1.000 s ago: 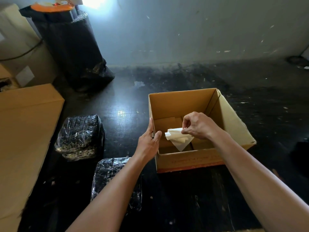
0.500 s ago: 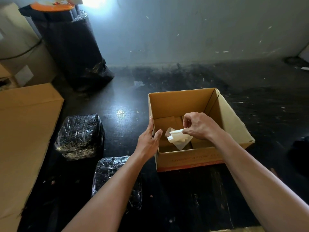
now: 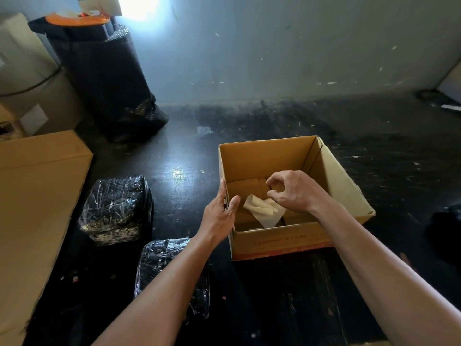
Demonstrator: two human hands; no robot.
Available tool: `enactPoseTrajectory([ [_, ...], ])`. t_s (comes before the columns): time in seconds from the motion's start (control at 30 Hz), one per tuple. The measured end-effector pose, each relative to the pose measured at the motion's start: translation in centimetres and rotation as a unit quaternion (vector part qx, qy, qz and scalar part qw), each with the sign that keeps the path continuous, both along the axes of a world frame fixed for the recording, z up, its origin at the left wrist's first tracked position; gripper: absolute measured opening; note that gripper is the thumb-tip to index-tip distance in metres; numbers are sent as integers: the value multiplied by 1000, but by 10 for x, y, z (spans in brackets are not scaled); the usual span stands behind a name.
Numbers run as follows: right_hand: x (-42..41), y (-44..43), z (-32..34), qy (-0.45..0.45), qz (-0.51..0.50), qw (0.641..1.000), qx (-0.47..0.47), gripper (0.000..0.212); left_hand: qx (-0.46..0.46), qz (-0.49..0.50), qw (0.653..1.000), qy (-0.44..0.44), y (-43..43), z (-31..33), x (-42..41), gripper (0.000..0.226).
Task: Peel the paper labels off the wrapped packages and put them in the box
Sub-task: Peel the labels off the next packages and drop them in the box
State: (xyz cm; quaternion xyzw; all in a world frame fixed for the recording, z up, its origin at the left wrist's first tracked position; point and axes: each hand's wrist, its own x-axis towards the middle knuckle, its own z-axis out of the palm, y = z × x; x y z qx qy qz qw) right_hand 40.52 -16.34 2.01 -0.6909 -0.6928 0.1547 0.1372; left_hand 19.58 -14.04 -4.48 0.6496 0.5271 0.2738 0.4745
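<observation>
right grip (image 3: 296,193) hangs loose, label (image 3: 264,213) just below it in box (image 3: 262,161).

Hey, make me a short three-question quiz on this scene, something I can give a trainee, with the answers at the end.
1. True or false: the left hand grips the left wall of the box.
2. Where is the crumpled paper label? A) inside the box B) in the left hand C) outside the box, on its left
3. Which hand is over the open box, above the paper label?
Key: 1 true; 2 A; 3 the right hand.
</observation>
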Motion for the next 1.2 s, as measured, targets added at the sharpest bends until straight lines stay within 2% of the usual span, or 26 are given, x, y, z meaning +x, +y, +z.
enactPoseTrajectory([
  [0.27, -26, -4, 8, -16, 8, 1000, -13, 39, 43, -9, 999, 27, 1, 7, -10, 60],
  [0.57, -87, 15, 22, -56, 37, 998, -12, 40, 174, -6, 958, 227, 28, 29, -75, 57],
  [0.87, -194, 59, 23, -111, 79, 989, -64, 47, 182, 19, 933, 309, 62, 37, -199, 62],
  [1.2, -303, 112, -24, -119, 84, 977, -156, 55, 154, 4, 922, 355, 100, 15, -320, 59],
])
